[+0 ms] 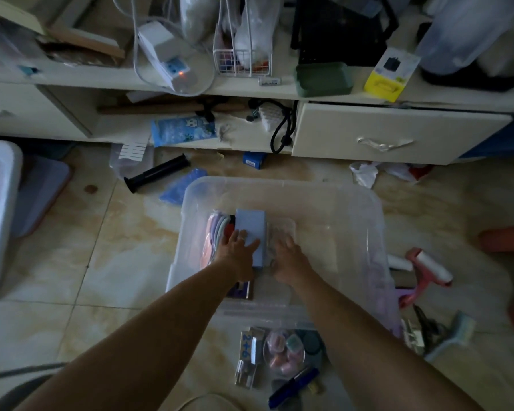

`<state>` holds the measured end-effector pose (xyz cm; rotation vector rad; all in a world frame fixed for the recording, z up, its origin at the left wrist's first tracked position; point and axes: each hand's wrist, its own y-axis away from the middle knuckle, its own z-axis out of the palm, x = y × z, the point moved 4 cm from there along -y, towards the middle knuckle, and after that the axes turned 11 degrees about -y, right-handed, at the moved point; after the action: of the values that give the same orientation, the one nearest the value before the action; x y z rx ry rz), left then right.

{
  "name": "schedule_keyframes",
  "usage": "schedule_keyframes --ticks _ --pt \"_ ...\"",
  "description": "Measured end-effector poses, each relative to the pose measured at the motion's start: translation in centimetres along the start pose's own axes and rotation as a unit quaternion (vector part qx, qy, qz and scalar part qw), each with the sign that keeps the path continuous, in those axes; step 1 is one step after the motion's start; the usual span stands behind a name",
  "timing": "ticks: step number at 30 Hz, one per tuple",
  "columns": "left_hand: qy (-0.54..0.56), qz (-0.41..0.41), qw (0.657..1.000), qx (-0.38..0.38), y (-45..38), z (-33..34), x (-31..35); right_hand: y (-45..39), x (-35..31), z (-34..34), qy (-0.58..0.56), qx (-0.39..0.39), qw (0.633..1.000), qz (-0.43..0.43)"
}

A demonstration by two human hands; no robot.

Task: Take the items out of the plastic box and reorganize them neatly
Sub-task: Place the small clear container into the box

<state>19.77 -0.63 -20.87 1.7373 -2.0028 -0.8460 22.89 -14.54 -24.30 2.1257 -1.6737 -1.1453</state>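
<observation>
Head camera view: a person kneels or leans over a clear plastic box [282, 185] standing on the tiled floor [125, 232], both bare arms reaching down into its left half. At about nine o'clock inside the box, the left hand [235, 250] lies with its fingers spread flat on a pale blue carton [250, 229], apparently pressing it snug against a row of pastel pieces [217, 223] stood on edge along the box's left wall; nothing is curled round the carton, so this hand reads as released, pushing rather than grasping. Just beside it, toward the box's centre, the right hand [288, 256] rests on a small clear container [281, 232] that touches the carton's right side; whether its fingers grip the container or only steady it cannot be told through the blur and the clear plastic. The side-by-side, edge-to-edge packing suggests the repacking stage is under way, with the right half of the box bare. Outside the box, at six o'clock, items wait on the floor: a shiny packet marked "2+6" [248, 345], a clear pouch of pastel bits [284, 351] and a dark blue pen [294, 384], likely set there for sorting. At four o'clock lie a pink lint roller [425, 268] and a pale brush [451, 336]. At twelve o'clock a cluttered cream shelf unit [250, 90] with a part-open drawer [398, 134] carries a power strip [172, 63], a green case [324, 80] and a yellow box [390, 74].
</observation>
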Motion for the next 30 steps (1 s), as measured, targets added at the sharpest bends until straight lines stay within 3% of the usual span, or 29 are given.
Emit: schedule_keyframes --ticks 6,22,30 --pt "0.025 0.024 0.999 -0.022 1.1 0.3 1.2 1.5 -1.3 0.0 -0.044 -0.041 0.998 0.012" --pt "-0.076 0.072 0.990 -0.092 0.7 -0.4 1.5 6.0 0.5 -1.9 -0.067 0.014 0.996 0.057" --pt "-0.055 0.068 0.994 -0.064 1.0 -0.1 1.2 5.3 -1.1 -1.7 -0.040 -0.002 0.998 0.051"
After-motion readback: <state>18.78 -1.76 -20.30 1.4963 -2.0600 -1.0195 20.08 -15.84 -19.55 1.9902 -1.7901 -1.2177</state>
